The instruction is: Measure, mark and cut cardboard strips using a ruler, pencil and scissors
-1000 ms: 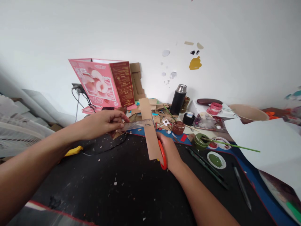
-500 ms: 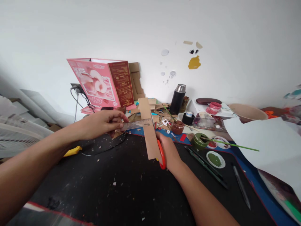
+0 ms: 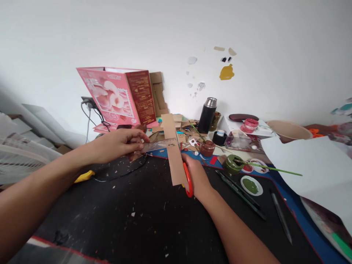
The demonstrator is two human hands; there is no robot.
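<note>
My left hand point(image 3: 128, 143) pinches one end of a clear plastic strip point(image 3: 155, 145), whose far end lies against a brown cardboard strip point(image 3: 176, 168). The cardboard stands lengthwise in front of me, above the black mat. Close against its right side, my right hand point(image 3: 194, 172) is closed round scissors with red handles point(image 3: 188, 181). Their blades are hidden behind the cardboard. Whether the right fingers also grip the cardboard is hidden from me.
Cardboard scraps point(image 3: 184, 128) lie at the back beside a pink box point(image 3: 115, 95) and a black thermos point(image 3: 206, 116). To the right are a green paint jar point(image 3: 232, 165), a brown paint jar point(image 3: 207, 148), a lid of green paint point(image 3: 250, 185) and pens point(image 3: 242, 196). A yellow-handled tool point(image 3: 84, 176) rests at left.
Both hands, the clear strip, the cardboard and the scissors keep nearly the same positions. The whole view has shifted very slightly.
</note>
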